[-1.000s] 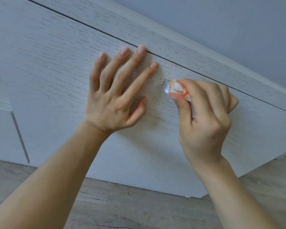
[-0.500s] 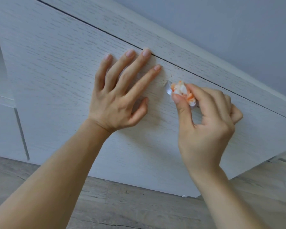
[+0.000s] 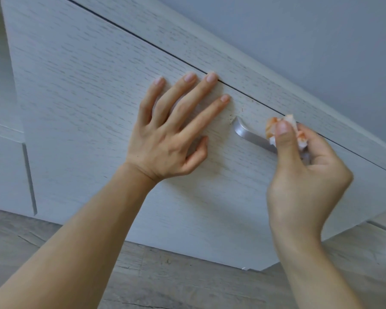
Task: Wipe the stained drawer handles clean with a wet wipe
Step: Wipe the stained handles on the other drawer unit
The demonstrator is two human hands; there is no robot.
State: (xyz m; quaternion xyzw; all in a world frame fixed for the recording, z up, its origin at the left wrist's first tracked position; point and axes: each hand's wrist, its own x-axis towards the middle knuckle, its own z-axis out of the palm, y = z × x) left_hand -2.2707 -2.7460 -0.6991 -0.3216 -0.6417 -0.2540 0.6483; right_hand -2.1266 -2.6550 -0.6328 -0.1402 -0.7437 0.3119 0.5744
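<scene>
White drawer front point(image 3: 94, 90): left hand point(image 3: 172, 134) flat beside the silver handle point(image 3: 250, 136), right hand point(image 3: 303, 175) pinching the orange-stained wet wipe point(image 3: 271, 128) mid-handle, specks remain.

From my remote seat, the drawer front point(image 3: 94, 101) reads as pale, whitewashed wood with a fine dark grain, matt and faintly rough. Just left of my right hand's point(image 3: 303, 181) pinch, the handle point(image 3: 250, 136) is brushed silver metal with a soft satin sheen. The wet wipe point(image 3: 274, 128) inside that pinch looks like crumpled, thin white cloth blotched orange. Around the handle's left end the wood carries small brown specks. Below my grip, the floor point(image 3: 176, 279) shows grey, weathered-looking wood grain, matt.
</scene>
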